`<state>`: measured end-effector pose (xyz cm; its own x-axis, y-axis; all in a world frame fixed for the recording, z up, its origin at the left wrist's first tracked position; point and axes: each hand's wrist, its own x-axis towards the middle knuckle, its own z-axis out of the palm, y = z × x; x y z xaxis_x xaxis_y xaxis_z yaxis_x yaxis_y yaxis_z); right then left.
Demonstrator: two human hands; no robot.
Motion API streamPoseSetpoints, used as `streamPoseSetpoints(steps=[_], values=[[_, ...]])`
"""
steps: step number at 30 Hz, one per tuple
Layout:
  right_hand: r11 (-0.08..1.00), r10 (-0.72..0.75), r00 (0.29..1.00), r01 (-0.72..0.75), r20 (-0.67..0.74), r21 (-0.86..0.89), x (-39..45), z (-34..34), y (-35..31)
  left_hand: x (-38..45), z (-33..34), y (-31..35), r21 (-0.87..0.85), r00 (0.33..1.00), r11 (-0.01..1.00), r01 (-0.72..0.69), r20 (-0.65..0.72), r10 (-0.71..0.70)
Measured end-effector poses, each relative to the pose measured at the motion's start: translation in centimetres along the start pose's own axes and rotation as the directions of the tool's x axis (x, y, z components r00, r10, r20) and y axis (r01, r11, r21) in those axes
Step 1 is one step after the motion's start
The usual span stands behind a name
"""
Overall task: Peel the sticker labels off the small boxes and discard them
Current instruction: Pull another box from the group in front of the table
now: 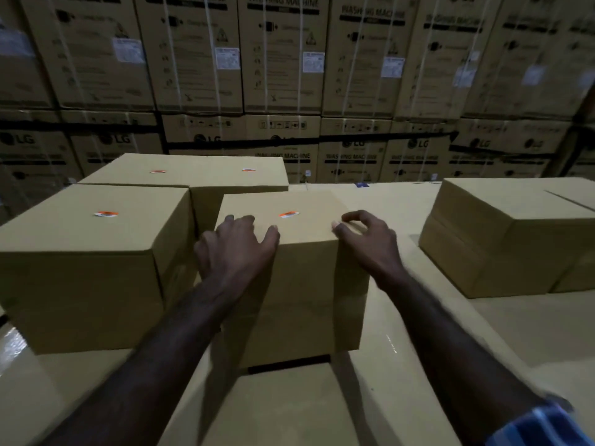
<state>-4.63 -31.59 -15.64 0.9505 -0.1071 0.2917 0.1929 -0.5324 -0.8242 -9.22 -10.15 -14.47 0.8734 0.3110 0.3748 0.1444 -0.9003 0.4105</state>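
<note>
Forearms stretch out from the bottom of the view, a blue striped sleeve (541, 426) showing at the right wrist. Behind everything stands a wall of stacked washing machine cartons (283, 56), dim and slightly blurred. Below it runs the pale bench (418, 365) made of flat cardboard tops, glossy in places.

On it sit the small boxes. A left box (83, 268) and a rear box (193, 175) crowd together, each with orange stickers on top; a right box (502, 239) stands well apart and shows no sticker, so it looks already done.

The middle box (299, 278) is the one in hand. His left hand (236, 249) lies spread over its near left top edge, fingers fairly straight, pressing rather than gripping, probably to steady the box. His right hand (367, 239) hooks over the near right corner, fingers curled, thumb on the top face; it seems to hold that corner, perhaps to square the box toward him.

Between the hands, untouched, the orange sticker label (288, 214) sits flat on the top face. Peeling has not started on this one.
</note>
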Motion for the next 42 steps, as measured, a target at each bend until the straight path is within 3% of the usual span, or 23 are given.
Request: streamPoseSetpoints(steps=[6,12,20,29,38,40,42], values=[[0.999,-0.018,0.995,0.023,-0.099,0.047,-0.3,-9.3,2.2,-3.0,-1.5,8.7,0.047,0.973,0.983,-0.175,-0.145,0.180],[0.998,0.023,0.988,-0.013,-0.152,0.064,-1.1,-18.4,8.2,-6.6,1.3,18.0,0.067,0.959,0.962,-0.263,-0.089,0.268],[0.989,0.112,0.988,-0.100,-0.105,0.108,-2.6,-29.0,17.7,-13.4,7.0,29.9,0.136,0.976,0.967,-0.215,0.003,0.217],[0.996,0.012,1.000,-0.011,-0.018,0.092,-4.2,-32.4,22.0,-18.1,8.6,32.8,0.245,0.993,0.963,-0.113,0.044,0.105],[0.979,-0.062,0.990,0.086,0.130,-0.186,-5.2,-32.2,21.0,-18.3,8.5,32.1,0.297,0.982,0.953,-0.058,0.188,0.001],[0.908,-0.053,0.983,0.121,0.177,-0.400,-4.8,-32.2,19.9,-18.2,8.4,31.7,0.318,0.975,0.946,-0.071,0.223,-0.002],[0.767,-0.087,0.968,0.216,0.235,-0.605,-4.1,-32.3,18.6,-17.9,8.6,31.5,0.317,0.962,0.941,-0.115,0.271,0.027]])
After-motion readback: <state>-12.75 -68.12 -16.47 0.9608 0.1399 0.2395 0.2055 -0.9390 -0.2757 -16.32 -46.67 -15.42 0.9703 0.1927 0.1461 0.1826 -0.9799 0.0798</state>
